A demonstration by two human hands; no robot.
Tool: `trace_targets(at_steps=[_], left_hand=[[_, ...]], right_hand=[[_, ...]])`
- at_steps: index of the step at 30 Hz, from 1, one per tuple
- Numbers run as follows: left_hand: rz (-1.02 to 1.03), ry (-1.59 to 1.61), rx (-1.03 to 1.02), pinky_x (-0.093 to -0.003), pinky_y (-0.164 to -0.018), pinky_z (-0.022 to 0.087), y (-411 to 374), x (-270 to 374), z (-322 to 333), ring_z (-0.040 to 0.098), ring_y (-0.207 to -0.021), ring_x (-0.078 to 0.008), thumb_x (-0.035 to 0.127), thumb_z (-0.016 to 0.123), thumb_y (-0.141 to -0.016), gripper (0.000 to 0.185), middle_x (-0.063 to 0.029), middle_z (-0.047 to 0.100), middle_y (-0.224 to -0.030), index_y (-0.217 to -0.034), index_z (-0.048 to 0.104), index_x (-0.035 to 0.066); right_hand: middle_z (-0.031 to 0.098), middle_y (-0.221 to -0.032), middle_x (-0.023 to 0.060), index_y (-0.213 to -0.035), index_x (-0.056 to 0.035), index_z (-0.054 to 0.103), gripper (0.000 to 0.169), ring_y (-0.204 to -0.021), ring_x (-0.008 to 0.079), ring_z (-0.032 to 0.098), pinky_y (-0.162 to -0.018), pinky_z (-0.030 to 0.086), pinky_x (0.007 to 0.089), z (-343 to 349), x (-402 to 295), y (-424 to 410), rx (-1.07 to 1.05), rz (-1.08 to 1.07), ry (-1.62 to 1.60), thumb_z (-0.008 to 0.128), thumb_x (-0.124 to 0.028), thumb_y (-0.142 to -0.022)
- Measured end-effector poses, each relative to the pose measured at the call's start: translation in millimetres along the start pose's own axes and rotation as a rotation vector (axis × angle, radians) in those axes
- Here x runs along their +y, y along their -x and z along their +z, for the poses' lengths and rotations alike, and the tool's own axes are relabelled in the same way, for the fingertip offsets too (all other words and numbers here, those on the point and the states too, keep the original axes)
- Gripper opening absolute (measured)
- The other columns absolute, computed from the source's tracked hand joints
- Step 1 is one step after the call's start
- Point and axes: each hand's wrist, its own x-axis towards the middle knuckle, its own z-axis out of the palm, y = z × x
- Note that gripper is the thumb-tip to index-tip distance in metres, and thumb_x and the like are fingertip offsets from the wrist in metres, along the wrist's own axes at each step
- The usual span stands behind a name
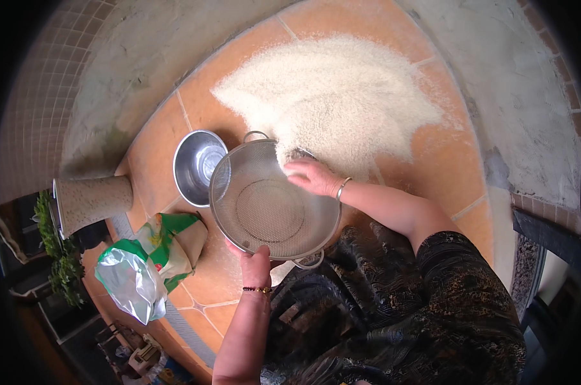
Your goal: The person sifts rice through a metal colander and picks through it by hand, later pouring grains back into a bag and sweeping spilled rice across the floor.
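Observation:
My left hand (255, 267) grips the near rim of a round wire-mesh strainer (271, 211), thumb on top. The strainer has a loop handle on its far rim and another on its near rim. My right hand (314, 177) is over the strainer's right side, at the edge of a wide heap of pale grains (348, 96), which looks like rice. Grains lie against the strainer's far right rim, just beyond the fingers. Motion blurs this hand, and whether it holds anything is unclear. A stainless steel bowl (187, 168) rests just left of the strainer, its inside shiny.
An open green and white bag (167, 250) with a silvery inside lies on the orange tiled floor (155, 144) at left. Beyond it are a speckled cylindrical pot (95, 199) and a leafy plant (59, 255). Rough plastered walls (141, 72) border the floor. Assorted items (143, 356) sit lower left.

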Motion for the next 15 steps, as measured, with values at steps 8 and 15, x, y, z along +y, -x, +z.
trace_targets(at_steps=[8, 15], left_hand=[[0.106, 0.018, -0.008, -0.049, -0.055, 0.057, -22, -35, -15, 0.051, -0.096, -0.0382, -0.007, 0.044, -0.064, 0.089, -0.0195, 0.034, -0.124, -0.137, 0.002, 0.024], [0.221, -0.124, 0.073, -0.0448, -0.053, 0.057, -20, -48, -30, 0.05, -0.099, -0.0355, -0.007, 0.042, -0.066, 0.089, -0.0178, 0.036, -0.124, -0.138, -0.001, 0.024]], right_hand=[[0.061, -0.092, 0.0158, -0.096, -0.0031, 0.058, 0.015, -0.088, 0.0319, 0.056, -0.079, 0.045, 0.0369, -83, 42, 5, 0.419, 0.121, 0.174, 0.053, -0.011, -0.084], [0.057, -0.106, 0.0172, -0.1, -0.0022, 0.059, 0.024, -0.104, 0.0334, 0.049, -0.092, 0.038, 0.0403, -164, 145, 24, 0.708, 0.295, 0.709, 0.055, -0.017, -0.082]])
